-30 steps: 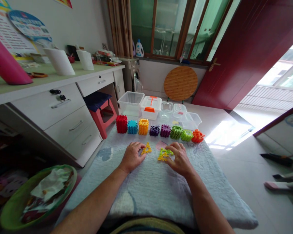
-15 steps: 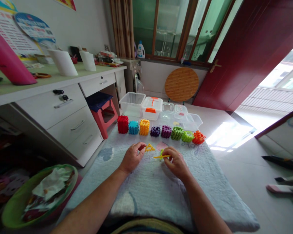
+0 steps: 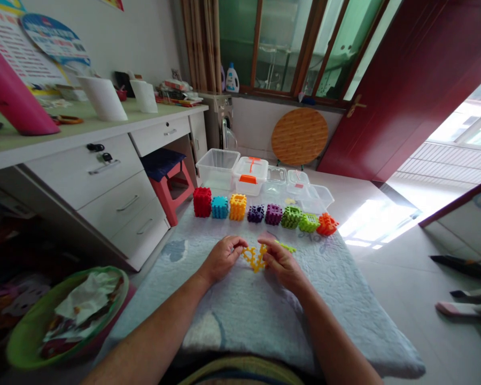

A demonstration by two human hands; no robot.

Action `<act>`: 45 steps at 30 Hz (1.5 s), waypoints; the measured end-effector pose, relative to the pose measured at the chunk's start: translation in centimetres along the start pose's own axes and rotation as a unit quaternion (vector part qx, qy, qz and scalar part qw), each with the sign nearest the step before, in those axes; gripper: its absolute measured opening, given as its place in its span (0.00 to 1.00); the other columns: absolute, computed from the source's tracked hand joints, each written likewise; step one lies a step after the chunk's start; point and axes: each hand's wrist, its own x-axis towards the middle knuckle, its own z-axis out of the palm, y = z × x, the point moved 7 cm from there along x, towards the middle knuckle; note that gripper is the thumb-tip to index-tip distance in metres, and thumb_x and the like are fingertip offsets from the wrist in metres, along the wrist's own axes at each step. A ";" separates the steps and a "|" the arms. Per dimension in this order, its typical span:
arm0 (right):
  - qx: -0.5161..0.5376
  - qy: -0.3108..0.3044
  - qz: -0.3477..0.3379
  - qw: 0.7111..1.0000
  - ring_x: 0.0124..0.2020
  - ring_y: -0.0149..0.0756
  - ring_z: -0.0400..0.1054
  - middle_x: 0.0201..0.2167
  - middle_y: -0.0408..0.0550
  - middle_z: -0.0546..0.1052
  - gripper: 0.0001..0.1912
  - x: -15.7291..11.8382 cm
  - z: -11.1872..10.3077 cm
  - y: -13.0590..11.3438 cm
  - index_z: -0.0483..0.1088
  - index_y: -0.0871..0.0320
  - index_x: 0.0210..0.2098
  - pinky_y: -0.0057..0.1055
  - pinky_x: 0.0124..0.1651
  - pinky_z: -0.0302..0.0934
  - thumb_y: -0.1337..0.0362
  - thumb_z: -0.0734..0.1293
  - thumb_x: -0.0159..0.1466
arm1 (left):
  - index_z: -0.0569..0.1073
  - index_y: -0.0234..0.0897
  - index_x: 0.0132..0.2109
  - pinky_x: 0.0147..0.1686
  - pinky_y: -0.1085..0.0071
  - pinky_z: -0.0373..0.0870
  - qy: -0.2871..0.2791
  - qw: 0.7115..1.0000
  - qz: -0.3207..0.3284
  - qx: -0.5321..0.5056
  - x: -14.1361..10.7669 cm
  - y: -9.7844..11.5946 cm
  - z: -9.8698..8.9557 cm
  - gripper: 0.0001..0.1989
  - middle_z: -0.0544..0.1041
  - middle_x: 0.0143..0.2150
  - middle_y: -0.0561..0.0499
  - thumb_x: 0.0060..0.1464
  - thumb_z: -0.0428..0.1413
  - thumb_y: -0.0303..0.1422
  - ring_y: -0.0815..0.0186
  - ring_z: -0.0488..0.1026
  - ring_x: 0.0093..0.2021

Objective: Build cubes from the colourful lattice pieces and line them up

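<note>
My left hand (image 3: 225,259) pinches a yellow openwork building piece (image 3: 249,255) with notched edges. Closed on a second yellow notched piece (image 3: 261,259) is my right hand (image 3: 282,264). The two yellow pieces meet at their lower edges in a V shape; whether they are locked together I cannot tell. A lime-green notched piece (image 3: 286,247) lies on the cloth just behind my right hand, partly hidden by it. Beyond my hands stands a row of block cubes, among them a red cube (image 3: 202,202), a yellow cube (image 3: 238,207) and an orange-red cube (image 3: 327,224).
Behind the row stand an open clear bin (image 3: 217,164), a lidded clear box (image 3: 250,174) with orange latches and several smaller clear containers. A blue cloth (image 3: 240,321) covers the table. At the left are a white desk (image 3: 104,176), a stool (image 3: 172,187) and a green basket (image 3: 24,342).
My right hand has turned its yellow piece upright and brought it against the yellow piece in my left hand. The lime-green piece now shows behind my right hand.
</note>
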 end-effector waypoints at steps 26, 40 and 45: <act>-0.366 -0.014 -0.093 0.926 0.44 0.39 0.61 0.39 0.50 0.70 0.10 1.2 1.8 -2.9 0.72 0.57 0.43 0.35 0.49 0.55 0.62 0.65 0.62 | 0.75 0.41 0.48 0.51 0.61 0.64 -0.057 0.985 0.083 0.141 -0.3 0.7 1.0 0.16 0.76 0.45 0.48 0.51 0.55 0.27 0.58 0.68 0.48; -0.403 0.027 -0.094 0.910 0.46 0.44 0.58 0.42 0.52 0.69 0.16 0.2 1.6 -2.6 0.69 0.58 0.44 0.38 0.50 0.54 0.58 0.69 0.58 | 0.78 0.38 0.41 0.45 0.66 0.64 -0.080 0.973 0.062 0.206 -0.3 0.1 0.3 0.08 0.75 0.38 0.48 0.57 0.56 0.34 0.61 0.67 0.43; -0.448 0.035 -0.074 0.890 0.42 0.42 0.60 0.35 0.50 0.70 0.09 -0.2 1.3 -2.8 0.69 0.57 0.31 0.37 0.45 0.54 0.57 0.69 0.58 | 0.78 0.38 0.37 0.44 0.66 0.63 -0.078 0.970 0.053 0.224 -0.4 0.1 0.1 0.06 0.74 0.36 0.49 0.56 0.57 0.34 0.61 0.67 0.41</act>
